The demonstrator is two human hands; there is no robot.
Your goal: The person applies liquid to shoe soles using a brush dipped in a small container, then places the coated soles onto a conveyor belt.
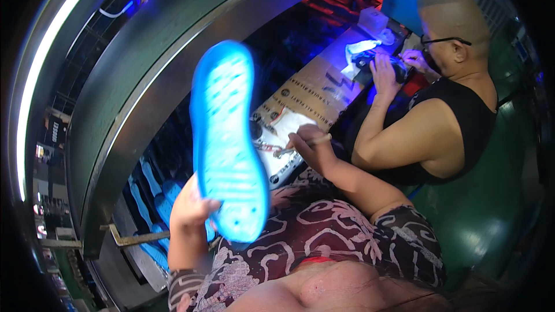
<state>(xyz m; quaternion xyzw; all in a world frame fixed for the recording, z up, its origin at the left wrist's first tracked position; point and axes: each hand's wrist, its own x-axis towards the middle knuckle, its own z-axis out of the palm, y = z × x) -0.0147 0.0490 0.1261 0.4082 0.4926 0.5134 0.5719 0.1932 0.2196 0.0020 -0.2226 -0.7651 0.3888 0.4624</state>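
"Where's the bright blue, foot-shaped, textured sole (228, 133)?"
"Held up before the body, its lower end gripped by the left hand (191, 207)."
"And the right hand (311, 143)?"
"Curled around a slim, pale-handled tool (283, 152), near the flat brown printed cardboard (317, 84)."

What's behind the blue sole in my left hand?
Right of the blue sole, brown cardboard and a white item peek out. Whatever the sole directly covers can't be seen.
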